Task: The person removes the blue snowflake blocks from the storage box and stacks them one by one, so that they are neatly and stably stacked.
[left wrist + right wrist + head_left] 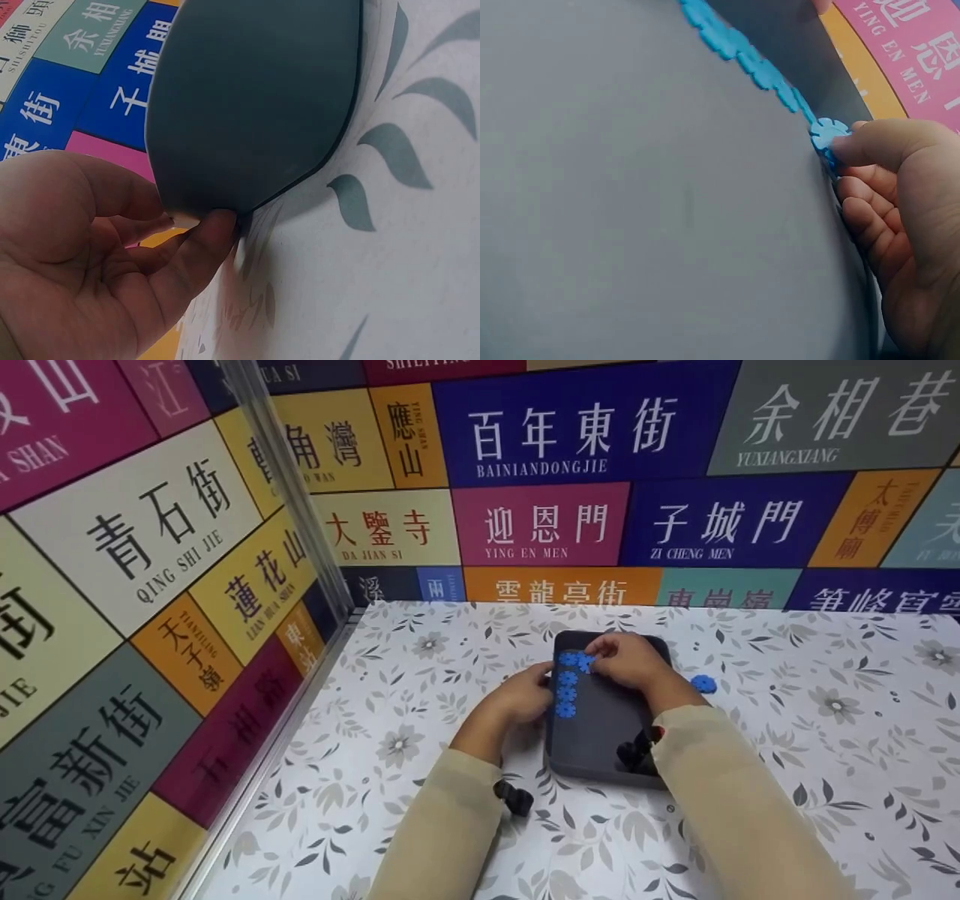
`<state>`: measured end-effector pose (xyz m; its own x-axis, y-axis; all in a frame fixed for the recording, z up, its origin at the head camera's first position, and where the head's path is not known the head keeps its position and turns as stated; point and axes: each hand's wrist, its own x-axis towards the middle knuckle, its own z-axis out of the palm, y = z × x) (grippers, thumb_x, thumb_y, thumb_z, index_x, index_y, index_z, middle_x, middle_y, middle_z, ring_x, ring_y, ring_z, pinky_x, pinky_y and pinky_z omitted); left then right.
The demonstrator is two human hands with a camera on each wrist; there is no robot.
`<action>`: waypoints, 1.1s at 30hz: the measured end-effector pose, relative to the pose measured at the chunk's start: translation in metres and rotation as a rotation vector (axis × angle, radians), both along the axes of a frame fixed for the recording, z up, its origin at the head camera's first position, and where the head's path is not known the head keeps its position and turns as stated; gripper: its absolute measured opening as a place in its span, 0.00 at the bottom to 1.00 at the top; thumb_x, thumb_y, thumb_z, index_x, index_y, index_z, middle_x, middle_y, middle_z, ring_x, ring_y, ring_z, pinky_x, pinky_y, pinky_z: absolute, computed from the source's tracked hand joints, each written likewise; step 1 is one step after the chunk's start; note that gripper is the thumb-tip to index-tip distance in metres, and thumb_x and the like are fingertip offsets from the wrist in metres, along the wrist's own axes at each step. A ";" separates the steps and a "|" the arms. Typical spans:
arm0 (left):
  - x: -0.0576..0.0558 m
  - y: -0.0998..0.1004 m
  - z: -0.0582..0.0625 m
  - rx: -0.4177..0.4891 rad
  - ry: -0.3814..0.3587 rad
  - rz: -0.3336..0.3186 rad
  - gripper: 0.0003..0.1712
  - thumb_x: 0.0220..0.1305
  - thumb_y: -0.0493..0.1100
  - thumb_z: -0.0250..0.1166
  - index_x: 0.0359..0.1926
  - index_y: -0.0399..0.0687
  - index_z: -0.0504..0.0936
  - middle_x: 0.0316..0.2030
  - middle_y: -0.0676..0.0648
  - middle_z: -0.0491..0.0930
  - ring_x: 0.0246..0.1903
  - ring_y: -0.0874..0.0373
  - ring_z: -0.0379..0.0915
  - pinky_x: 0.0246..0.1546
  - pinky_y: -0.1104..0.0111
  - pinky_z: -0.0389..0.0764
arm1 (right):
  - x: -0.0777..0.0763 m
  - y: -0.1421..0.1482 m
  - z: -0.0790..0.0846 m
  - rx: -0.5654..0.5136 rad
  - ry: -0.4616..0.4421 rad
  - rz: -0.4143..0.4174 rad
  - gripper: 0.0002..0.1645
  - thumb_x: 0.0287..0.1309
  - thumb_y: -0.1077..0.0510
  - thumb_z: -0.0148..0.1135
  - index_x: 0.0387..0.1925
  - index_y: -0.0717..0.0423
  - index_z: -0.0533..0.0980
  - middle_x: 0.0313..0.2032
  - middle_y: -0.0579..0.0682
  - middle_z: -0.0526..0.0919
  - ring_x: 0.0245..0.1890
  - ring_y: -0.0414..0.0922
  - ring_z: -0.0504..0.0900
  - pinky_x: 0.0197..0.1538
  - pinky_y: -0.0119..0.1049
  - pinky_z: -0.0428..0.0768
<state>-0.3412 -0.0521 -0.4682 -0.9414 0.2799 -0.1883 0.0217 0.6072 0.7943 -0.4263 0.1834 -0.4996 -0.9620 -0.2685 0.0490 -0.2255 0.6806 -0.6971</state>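
Note:
A dark grey tray (600,727) lies on the table. At its left side my left hand (521,695) holds the edge; in the left wrist view its thumb and fingers pinch the tray's rim (255,105). My right hand (630,660) is over the tray's far end. Its thumb and fingertips pinch a blue notched snowflake disc (829,135), seen face-on in the right wrist view. Several more blue discs (567,690) run in a line along the left inner side of the tray, with one in the far left corner beside the pinched disc.
A loose blue disc (703,683) rests on the table right of the tray, near my right forearm. A white cloth (420,825) with grey flowers and leaves covers the table. Walls of coloured sign panels (555,427) rise behind and at the left.

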 end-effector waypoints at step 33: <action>0.000 0.002 -0.003 0.081 -0.037 0.039 0.40 0.71 0.35 0.55 0.83 0.48 0.63 0.73 0.38 0.76 0.67 0.47 0.76 0.69 0.53 0.79 | 0.054 0.057 0.072 -1.036 -0.046 -0.297 0.17 0.69 0.63 0.68 0.58 0.61 0.81 0.41 0.46 0.83 0.35 0.38 0.88 0.44 0.28 0.89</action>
